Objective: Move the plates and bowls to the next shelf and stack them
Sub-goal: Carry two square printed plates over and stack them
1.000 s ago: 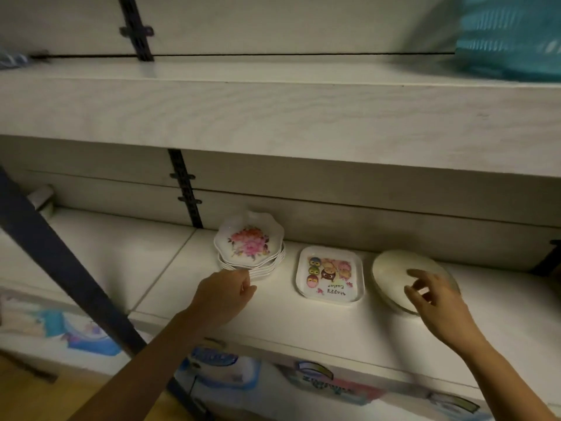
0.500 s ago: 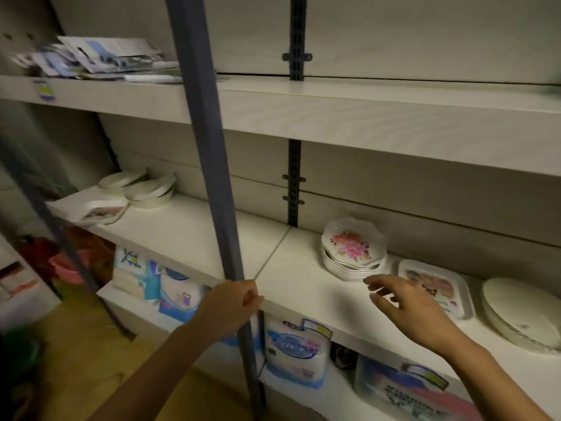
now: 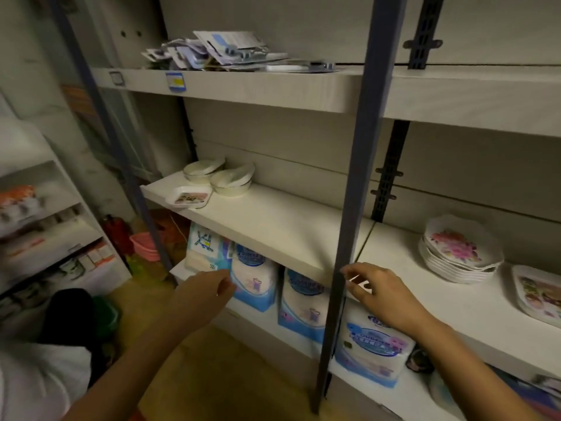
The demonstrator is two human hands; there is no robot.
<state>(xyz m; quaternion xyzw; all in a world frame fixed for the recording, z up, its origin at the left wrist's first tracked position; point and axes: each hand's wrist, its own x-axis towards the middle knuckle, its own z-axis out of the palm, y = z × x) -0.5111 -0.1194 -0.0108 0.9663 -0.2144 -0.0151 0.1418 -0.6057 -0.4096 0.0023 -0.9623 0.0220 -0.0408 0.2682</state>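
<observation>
- Both hands are out in front of the middle shelf point(image 3: 282, 235), and both are empty.
- The left hand point(image 3: 202, 294) hangs below the shelf's front edge with fingers loosely curled together, gripping nothing, in front of the blue-and-white tissue packs point(image 3: 255, 278) on the shelf below.
- The right hand point(image 3: 381, 291) sits at the front edge of the shelf, fingers spread apart, just to the right of the grey upright post point(image 3: 349, 238); whether the fingertips touch the post, I cannot tell.
- On the right section, near the back wall, stands a stack of scalloped plates with a pink flower print point(image 3: 460, 250), neatly nested.
- Just beside that stack, at the right edge of the view, lies a square plate with a cartoon print point(image 3: 538, 294), partly cut off.
- Far down the left section, well apart from the hands, two piles of pale bowls point(image 3: 218, 177) sit close together near the back; the top bowl of each pile is tilted.
- In front of those bowls, at the shelf's front edge, lies a small square printed plate point(image 3: 191, 196).
- The stretch of shelf between the bowls and the post is bare.
- On the top shelf lies a loose heap of carded packets point(image 3: 224, 53).
</observation>
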